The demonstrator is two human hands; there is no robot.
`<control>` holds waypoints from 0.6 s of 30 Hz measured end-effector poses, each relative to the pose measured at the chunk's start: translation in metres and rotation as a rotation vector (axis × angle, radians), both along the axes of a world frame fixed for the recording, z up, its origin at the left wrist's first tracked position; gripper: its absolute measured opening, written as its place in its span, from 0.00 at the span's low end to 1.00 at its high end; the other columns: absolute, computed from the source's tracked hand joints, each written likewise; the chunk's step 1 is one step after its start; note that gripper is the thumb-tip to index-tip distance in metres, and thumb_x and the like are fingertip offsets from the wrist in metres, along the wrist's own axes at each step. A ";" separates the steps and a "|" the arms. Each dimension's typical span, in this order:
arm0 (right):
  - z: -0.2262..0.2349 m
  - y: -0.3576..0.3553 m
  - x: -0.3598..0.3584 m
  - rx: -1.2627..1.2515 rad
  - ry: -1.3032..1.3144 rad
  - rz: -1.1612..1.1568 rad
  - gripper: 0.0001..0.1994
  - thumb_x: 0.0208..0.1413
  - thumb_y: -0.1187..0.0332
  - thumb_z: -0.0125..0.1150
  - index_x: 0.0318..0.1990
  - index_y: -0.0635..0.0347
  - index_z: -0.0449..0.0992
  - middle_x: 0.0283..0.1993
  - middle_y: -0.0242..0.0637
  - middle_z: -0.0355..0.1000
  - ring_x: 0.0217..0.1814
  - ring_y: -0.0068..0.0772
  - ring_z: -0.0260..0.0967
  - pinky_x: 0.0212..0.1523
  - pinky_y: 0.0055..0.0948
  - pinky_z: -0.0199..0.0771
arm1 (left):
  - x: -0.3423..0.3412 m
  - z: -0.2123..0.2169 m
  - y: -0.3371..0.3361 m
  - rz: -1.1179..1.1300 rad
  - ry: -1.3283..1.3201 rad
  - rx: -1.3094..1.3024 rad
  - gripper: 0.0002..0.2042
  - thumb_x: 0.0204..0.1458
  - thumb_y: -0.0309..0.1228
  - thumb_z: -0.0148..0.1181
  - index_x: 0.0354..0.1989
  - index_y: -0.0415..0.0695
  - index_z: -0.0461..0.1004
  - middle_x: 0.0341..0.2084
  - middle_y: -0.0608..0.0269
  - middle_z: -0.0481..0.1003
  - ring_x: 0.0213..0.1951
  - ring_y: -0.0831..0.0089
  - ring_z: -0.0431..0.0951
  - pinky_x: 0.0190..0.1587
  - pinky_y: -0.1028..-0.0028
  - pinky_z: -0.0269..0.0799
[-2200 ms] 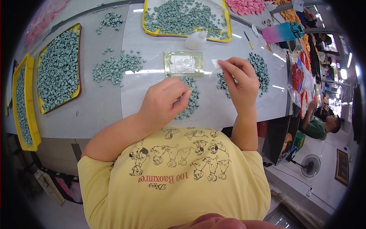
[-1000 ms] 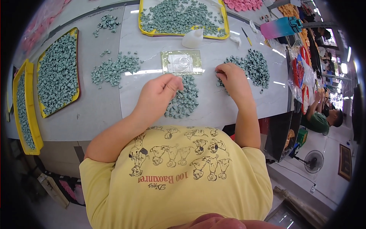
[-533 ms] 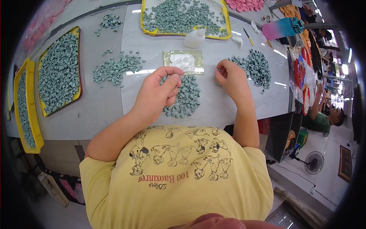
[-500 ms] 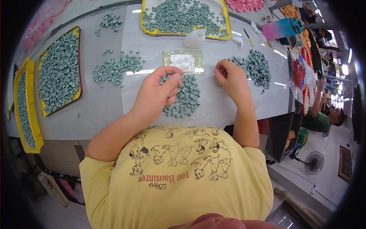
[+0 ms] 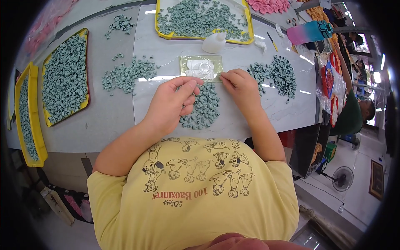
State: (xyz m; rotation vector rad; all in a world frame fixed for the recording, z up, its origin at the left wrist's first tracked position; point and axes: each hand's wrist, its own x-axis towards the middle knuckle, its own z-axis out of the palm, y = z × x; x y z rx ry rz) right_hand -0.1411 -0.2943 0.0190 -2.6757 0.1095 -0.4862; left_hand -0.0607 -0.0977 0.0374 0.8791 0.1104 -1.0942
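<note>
My left hand [image 5: 171, 101] is closed, thumb and forefinger pinched together beside a pile of small grey-green pieces [image 5: 204, 109]. Whatever its fingertips hold is too small to make out. My right hand [image 5: 241, 86] is also pinched, its fingertips by the lower right corner of a clear greenish plate [image 5: 183, 66]. Anything between those fingers is hidden. On the plate lie a white paper square and a clear round patch. A white squeeze bottle [image 5: 213, 43] stands just behind the plate.
Grey-green pieces fill the yellow-rimmed back tray [image 5: 161, 35], the left tray [image 5: 86, 79] and the far-left tray [image 5: 38, 137]. Loose heaps lie at left [image 5: 129, 75] and right [image 5: 282, 75]. A knife [image 5: 272, 41] and a pink-and-teal bottle [image 5: 306, 33] are back right; a person [image 5: 350, 114] is beyond.
My right hand has moved left, from beside the right heap to the plate's lower right corner. My left hand has barely moved. The person at far right has shifted.
</note>
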 end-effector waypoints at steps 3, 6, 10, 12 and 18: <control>-0.003 0.001 -0.001 -0.076 -0.027 0.026 0.06 0.41 0.77 0.63 0.30 0.62 0.75 0.29 0.36 0.71 0.28 0.35 0.69 0.28 0.28 0.70 | -0.001 0.001 0.001 -0.003 -0.068 0.025 0.09 0.54 0.28 0.53 0.40 0.36 0.69 0.23 0.68 0.66 0.16 0.87 0.54 0.17 0.84 0.50; -0.002 0.002 -0.001 -0.143 -0.042 0.037 0.08 0.39 0.78 0.63 0.30 0.62 0.75 0.29 0.37 0.71 0.28 0.36 0.69 0.28 0.29 0.71 | -0.001 -0.002 0.002 0.007 -0.105 0.043 0.08 0.53 0.28 0.54 0.39 0.37 0.69 0.22 0.69 0.66 0.16 0.87 0.54 0.16 0.84 0.50; 0.004 0.009 0.000 -0.130 -0.141 0.084 0.10 0.37 0.80 0.63 0.31 0.63 0.74 0.29 0.38 0.71 0.29 0.36 0.69 0.28 0.28 0.70 | 0.000 -0.004 0.002 0.040 -0.054 0.042 0.08 0.53 0.31 0.55 0.33 0.39 0.67 0.20 0.70 0.65 0.15 0.87 0.53 0.15 0.84 0.48; 0.012 0.015 0.003 -0.144 -0.198 0.126 0.10 0.36 0.81 0.63 0.31 0.64 0.74 0.29 0.38 0.71 0.29 0.36 0.69 0.27 0.28 0.70 | 0.002 -0.003 0.004 0.011 -0.022 0.029 0.09 0.54 0.33 0.54 0.32 0.39 0.67 0.19 0.71 0.64 0.14 0.86 0.53 0.14 0.84 0.47; 0.014 0.021 0.012 -0.244 -0.299 0.288 0.13 0.33 0.81 0.64 0.33 0.68 0.74 0.30 0.37 0.71 0.29 0.35 0.68 0.27 0.27 0.69 | 0.003 -0.006 0.008 0.010 0.063 0.013 0.14 0.57 0.39 0.49 0.29 0.40 0.65 0.18 0.71 0.62 0.14 0.86 0.53 0.13 0.83 0.46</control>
